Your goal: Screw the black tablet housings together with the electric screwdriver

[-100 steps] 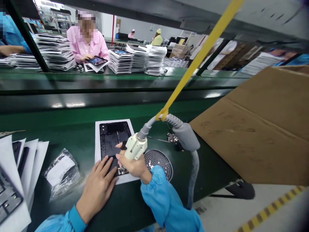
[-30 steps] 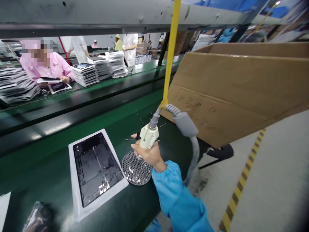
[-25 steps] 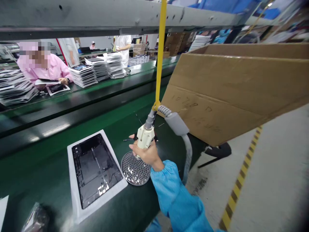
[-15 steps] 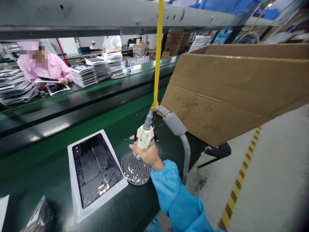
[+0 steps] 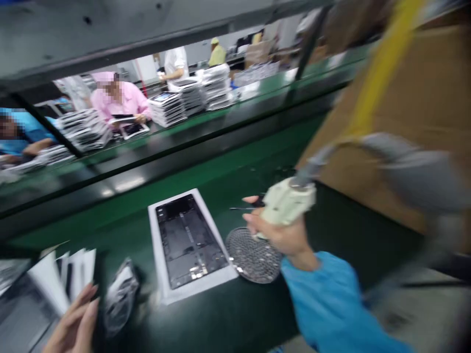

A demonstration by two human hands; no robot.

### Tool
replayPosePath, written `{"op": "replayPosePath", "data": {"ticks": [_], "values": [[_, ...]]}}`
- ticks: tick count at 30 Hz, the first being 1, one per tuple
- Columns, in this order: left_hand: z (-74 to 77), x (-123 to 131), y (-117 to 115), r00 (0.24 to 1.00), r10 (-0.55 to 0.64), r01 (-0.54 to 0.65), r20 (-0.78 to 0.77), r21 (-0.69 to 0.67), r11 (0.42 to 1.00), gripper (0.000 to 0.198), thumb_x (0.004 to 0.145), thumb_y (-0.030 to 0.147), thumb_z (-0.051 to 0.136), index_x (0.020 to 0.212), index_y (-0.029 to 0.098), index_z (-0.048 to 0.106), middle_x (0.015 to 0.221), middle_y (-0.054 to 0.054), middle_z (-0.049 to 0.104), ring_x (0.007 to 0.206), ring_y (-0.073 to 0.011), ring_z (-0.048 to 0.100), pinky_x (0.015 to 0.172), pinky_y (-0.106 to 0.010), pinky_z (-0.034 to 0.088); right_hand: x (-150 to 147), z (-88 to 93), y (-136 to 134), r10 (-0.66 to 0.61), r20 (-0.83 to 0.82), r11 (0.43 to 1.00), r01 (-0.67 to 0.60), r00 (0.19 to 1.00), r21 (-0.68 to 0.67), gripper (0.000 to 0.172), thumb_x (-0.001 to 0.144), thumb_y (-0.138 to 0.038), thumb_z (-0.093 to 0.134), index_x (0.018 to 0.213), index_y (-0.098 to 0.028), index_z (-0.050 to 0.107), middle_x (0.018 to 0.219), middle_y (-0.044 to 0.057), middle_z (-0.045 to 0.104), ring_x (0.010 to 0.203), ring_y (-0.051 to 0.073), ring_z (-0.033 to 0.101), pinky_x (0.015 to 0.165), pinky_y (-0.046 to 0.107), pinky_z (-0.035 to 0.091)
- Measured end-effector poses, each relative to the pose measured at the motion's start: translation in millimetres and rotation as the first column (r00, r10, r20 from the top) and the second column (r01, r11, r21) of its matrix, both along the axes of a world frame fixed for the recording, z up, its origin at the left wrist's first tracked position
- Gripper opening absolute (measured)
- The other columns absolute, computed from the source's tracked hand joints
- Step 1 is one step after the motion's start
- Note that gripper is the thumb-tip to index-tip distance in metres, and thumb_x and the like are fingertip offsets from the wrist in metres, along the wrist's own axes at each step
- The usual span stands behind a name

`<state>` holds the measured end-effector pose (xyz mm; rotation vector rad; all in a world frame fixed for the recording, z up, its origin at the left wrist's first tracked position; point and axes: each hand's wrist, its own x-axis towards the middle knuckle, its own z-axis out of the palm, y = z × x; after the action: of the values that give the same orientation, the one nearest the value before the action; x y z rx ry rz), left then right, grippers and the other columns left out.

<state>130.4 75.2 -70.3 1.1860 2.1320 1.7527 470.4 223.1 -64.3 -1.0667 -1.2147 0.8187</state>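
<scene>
My right hand [image 5: 281, 235] is wrapped around a cream air gun [image 5: 289, 201] that hangs on a grey hose. A thin shaft like a screwdriver's [image 5: 241, 209] shows beside its fingertips; whether the hand holds it is unclear. Below the hand lies a round tray with many small holes [image 5: 253, 255], some with shiny bits. Left of the tray, a black tablet-shaped housing [image 5: 191, 245] lies on a white sheet [image 5: 221, 277]. My left hand [image 5: 75, 321], fingers stretched, is at the lower left beside white sheets [image 5: 83, 272] between dark panels. It looks open; contact with the sheets is blurred.
A clear plastic bag [image 5: 119, 296] lies between my left hand and the housing. A large cardboard box [image 5: 397, 122] and a yellow strap [image 5: 382, 73] are at right. Across the green bench, a person in pink [image 5: 123, 100] works among stacks of panels [image 5: 167, 108]. A grey beam [image 5: 128, 34] runs overhead.
The view has swung left, so the bench things appear farther right. My left hand has come into view beside the white sheets. My right hand still grips the air gun, which now leans more to the right.
</scene>
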Motion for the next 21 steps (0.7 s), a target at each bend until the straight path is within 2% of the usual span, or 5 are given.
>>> {"op": "replayPosePath", "data": {"ticks": [4, 9, 14, 18, 21], "values": [[18.4, -7, -2, 0.933, 0.024, -0.064, 0.360, 0.099, 0.993, 0.046, 0.061, 0.050, 0.080, 0.079, 0.013, 0.060, 0.095, -0.009, 0.070, 0.085, -0.0188, 0.069, 0.082, -0.031, 0.057, -6, 8.9, 0, 0.030, 0.184, 0.992, -0.052, 0.983, 0.119, 0.038, 0.082, -0.034, 0.066, 0.051, -0.021, 0.049, 0.055, 0.000, 0.055, 0.060, 0.018, 0.059, 0.097, 0.046, 0.050], [29.8, 7, 5, 0.793, -0.027, 0.008, 0.609, 0.035, 0.999, 0.053, 0.056, 0.048, 0.085, 0.078, 0.014, 0.051, 0.065, -0.001, 0.062, 0.059, -0.0132, 0.062, 0.059, -0.025, 0.054, -20, 10.5, 6, 0.088, 0.277, 0.964, -0.151, 0.957, 0.217, 0.046, 0.083, -0.041, 0.063, 0.044, -0.022, 0.047, 0.048, -0.001, 0.051, 0.054, 0.019, 0.056, 0.091, 0.047, 0.054], [25.7, 40, 16, 0.718, -0.155, 0.283, 0.679, -0.081, 0.956, 0.053, 0.062, 0.048, 0.081, 0.093, 0.017, 0.051, 0.067, 0.003, 0.052, 0.052, -0.0084, 0.051, 0.042, -0.018, 0.041, -31, 11.4, 8, 0.167, 0.246, 0.933, -0.234, 0.955, 0.274, 0.032, 0.082, -0.024, 0.064, 0.053, -0.018, 0.051, 0.051, -0.002, 0.055, 0.051, 0.014, 0.058, 0.086, 0.038, 0.057], [8.9, 72, 31, 0.592, -0.285, 0.631, 0.754, -0.214, 0.746, 0.054, 0.065, 0.056, 0.075, 0.093, 0.013, 0.056, 0.074, 0.000, 0.050, 0.054, -0.0061, 0.044, 0.042, -0.018, 0.036, -37, 12.2, 6, 0.211, 0.156, 0.945, -0.242, 0.965, 0.219, 0.020, 0.079, -0.019, 0.064, 0.064, -0.018, 0.051, 0.050, -0.003, 0.055, 0.048, 0.013, 0.058, 0.081, 0.036, 0.058], [-4.3, 91, 41, 0.686, -0.484, 0.723, 0.543, -0.437, 0.535, 0.047, 0.072, 0.054, 0.068, 0.094, 0.013, 0.063, 0.069, -0.001, 0.049, 0.056, -0.0072, 0.043, 0.050, -0.020, 0.036, -38, 5.3, 5, 0.217, 0.042, 0.963, -0.221, 0.975, 0.151, 0.013, 0.078, -0.022, 0.066, 0.078, -0.018, 0.054, 0.052, -0.004, 0.056, 0.046, 0.013, 0.056, 0.066, 0.033, 0.058]]}}
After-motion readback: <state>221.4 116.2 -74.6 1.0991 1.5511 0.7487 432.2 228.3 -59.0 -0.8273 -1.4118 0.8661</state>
